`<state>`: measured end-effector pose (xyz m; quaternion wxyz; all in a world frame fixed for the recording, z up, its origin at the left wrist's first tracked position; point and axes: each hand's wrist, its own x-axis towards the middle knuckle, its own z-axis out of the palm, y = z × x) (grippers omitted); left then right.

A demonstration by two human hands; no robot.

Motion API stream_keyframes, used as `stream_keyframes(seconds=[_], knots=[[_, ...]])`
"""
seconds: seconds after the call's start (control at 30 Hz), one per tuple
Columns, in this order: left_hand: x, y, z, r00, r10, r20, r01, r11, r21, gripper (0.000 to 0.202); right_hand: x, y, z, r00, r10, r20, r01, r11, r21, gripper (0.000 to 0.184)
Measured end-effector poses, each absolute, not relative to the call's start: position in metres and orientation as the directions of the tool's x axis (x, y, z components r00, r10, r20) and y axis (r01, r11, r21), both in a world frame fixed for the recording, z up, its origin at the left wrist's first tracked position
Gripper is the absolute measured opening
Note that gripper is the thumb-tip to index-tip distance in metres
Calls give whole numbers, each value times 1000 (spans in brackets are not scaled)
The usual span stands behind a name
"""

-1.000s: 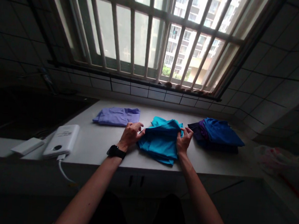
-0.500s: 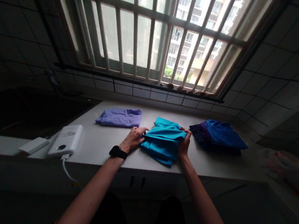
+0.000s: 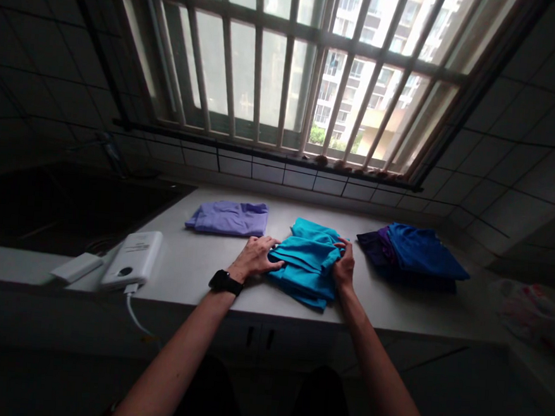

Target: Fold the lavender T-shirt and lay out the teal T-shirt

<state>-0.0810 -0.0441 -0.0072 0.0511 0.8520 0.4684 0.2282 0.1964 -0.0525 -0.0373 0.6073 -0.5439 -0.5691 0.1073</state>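
Observation:
A turquoise cloth (image 3: 307,266) lies partly folded on the pale counter (image 3: 192,265) in front of me. My left hand (image 3: 256,257), with a black watch on its wrist, rests on the cloth's left edge with the fingers laid over the fabric. My right hand (image 3: 344,267) is closed on the cloth's right edge, pinching a fold. A folded lilac cloth (image 3: 229,218) lies to the left. To the right sits a pile of dark blue and purple cloths (image 3: 412,254).
A white power bank (image 3: 132,260) with a cable and a smaller white block (image 3: 76,267) lie at the counter's left front. A dark sink area (image 3: 69,200) is at the far left. A barred window (image 3: 287,75) stands behind, and a plastic bag (image 3: 531,314) is at the right.
The raised top layer of the turquoise cloth has come down onto the counter. Both hands have moved closer together on it, and my left hand now lies over its left edge.

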Motion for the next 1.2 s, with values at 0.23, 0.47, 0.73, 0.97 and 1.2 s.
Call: stream_keyframes(seconds=[0.23,0.47,0.73,0.97,1.2], knots=[[-81,-45,-6,423,840,340,779,-529,337,53,191,-56,-33,89,912,400,430,327,-841,29],[-83,-42,-7,489,817,306,738,-575,355,42,193,-59,-28,22,868,496,373,453,-810,33],[-86,-41,-3,337,795,504,791,-529,306,51,191,-61,-25,118,903,413,257,374,-891,58],[-87,-39,-4,206,766,609,823,-472,316,45,186,-65,-23,63,960,274,245,251,-936,68],[-87,-39,-4,197,770,607,824,-465,322,43,192,-55,-26,394,841,370,449,175,-876,49]])
